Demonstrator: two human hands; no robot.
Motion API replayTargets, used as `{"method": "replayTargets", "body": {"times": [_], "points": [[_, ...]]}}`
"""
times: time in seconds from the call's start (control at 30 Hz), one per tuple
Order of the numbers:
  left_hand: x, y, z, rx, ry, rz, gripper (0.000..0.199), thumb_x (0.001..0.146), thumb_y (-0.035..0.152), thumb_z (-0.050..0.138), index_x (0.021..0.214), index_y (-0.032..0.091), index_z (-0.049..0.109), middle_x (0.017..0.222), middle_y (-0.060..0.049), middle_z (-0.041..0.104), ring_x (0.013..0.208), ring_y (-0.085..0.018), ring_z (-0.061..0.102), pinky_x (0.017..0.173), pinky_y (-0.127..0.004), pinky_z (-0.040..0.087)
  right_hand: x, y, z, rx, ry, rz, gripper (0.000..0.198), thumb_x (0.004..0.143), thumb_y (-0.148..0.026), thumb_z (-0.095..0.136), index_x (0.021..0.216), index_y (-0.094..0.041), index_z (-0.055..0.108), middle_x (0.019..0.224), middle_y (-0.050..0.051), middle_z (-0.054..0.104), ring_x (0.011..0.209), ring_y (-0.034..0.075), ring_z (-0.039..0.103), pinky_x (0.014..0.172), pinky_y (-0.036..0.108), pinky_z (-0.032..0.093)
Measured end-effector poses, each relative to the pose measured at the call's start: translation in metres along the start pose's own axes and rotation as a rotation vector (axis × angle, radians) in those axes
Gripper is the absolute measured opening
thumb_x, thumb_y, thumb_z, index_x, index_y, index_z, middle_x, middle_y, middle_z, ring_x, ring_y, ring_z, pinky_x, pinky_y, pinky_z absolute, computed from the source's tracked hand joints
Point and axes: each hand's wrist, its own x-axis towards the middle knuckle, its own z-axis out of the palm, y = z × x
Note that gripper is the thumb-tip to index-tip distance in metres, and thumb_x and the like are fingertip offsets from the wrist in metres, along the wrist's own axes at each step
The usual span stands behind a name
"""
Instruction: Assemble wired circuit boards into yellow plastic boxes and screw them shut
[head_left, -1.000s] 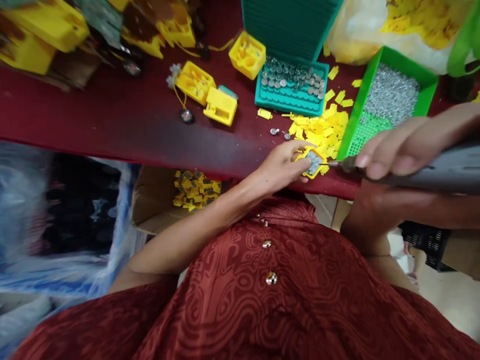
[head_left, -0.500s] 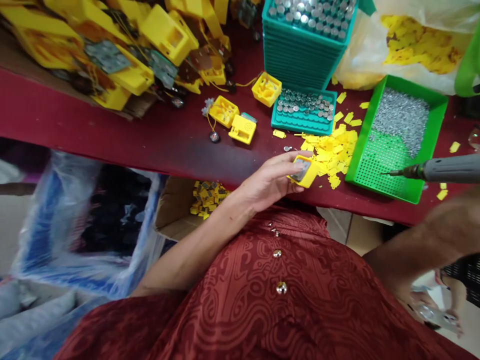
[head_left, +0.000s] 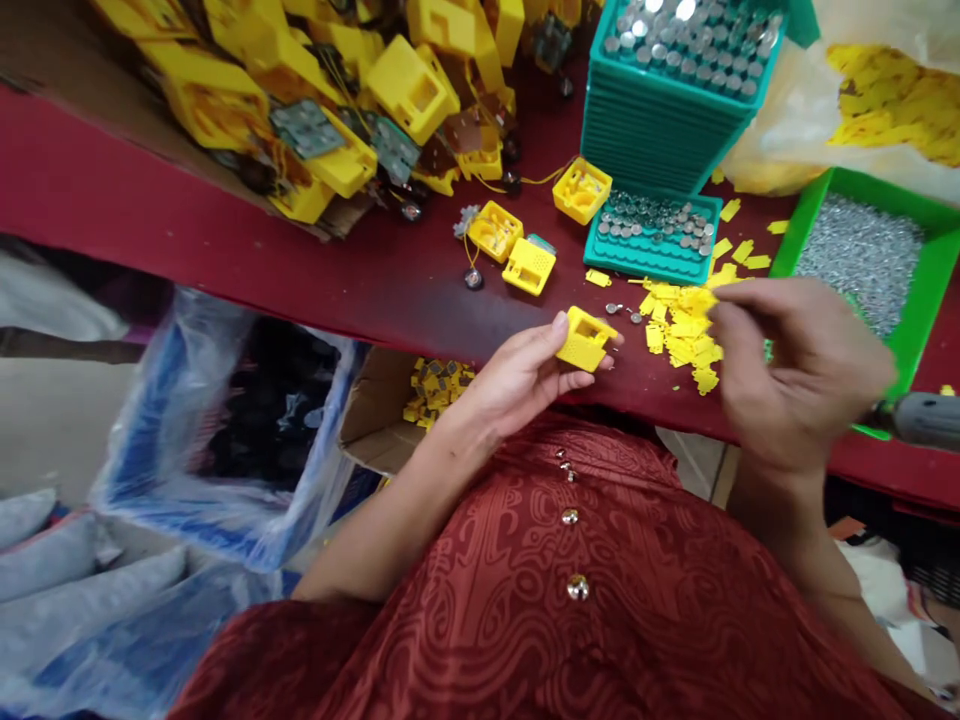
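Note:
My left hand point(head_left: 525, 375) grips a small yellow plastic case point(head_left: 585, 340), fingers under it and thumb at its edge. The case's speaker holes and a rectangular opening face up. My right hand point(head_left: 806, 365), slightly blurred, is pinched at the pile of flat yellow plastic pieces point(head_left: 679, 325); what lies between its fingertips I cannot make out. A grey power screwdriver point(head_left: 926, 418) lies beside the right hand, its tip partly hidden. Loose silver button cells point(head_left: 613, 308) sit on the red cloth near the held case.
A green basket point(head_left: 922, 330) of screws stands at the right. Behind are a teal tray point(head_left: 652, 263) with button cells and a tall teal tray stack point(head_left: 645, 130). Open yellow cases point(head_left: 495, 232) lie left; many more fill a carton point(head_left: 300, 215). Below is a box point(head_left: 375, 420) of yellow parts.
The case in my left hand has turned from its grey side to its yellow perforated face. My right hand has come into view at the yellow pieces; the screwdriver now sits lower and farther right.

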Motion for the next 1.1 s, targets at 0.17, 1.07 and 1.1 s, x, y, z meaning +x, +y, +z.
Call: {"method": "replayTargets", "body": {"times": [0.17,1.07,1.1], "points": [[0.000,0.002,-0.003,-0.064,0.090,0.008,0.025,0.107,0.033,0.070,0.104,0.010,0.079,0.106,-0.015,0.085,0.084,-0.017,0.082,0.071,-0.022,0.065,0.020,0.019,0.041,-0.072,-0.150,-0.047,0.015,0.104,-0.021,0.064,0.098,-0.022,0.079,0.099,0.007,0.078,0.095,0.022,0.071,0.090,0.039,0.056],[0.005,-0.010,-0.015,0.112,0.023,0.205,0.037,0.093,0.033,0.083,0.127,0.018,0.076,0.133,-0.010,0.080,0.116,-0.019,0.076,0.101,-0.031,0.062,0.017,-0.019,0.063,0.443,-0.307,0.384,0.009,0.089,-0.026,0.074,0.090,-0.021,0.081,0.087,0.002,0.077,0.075,0.013,0.065,0.072,0.028,0.057],[0.005,-0.012,-0.015,0.155,0.032,0.219,0.041,0.094,0.036,0.083,0.129,0.018,0.075,0.137,-0.011,0.079,0.121,-0.021,0.075,0.105,-0.033,0.061,0.017,-0.021,0.066,0.446,-0.314,0.389,0.010,0.089,-0.026,0.073,0.090,-0.020,0.081,0.088,0.002,0.077,0.076,0.013,0.065,0.073,0.028,0.057]]}}
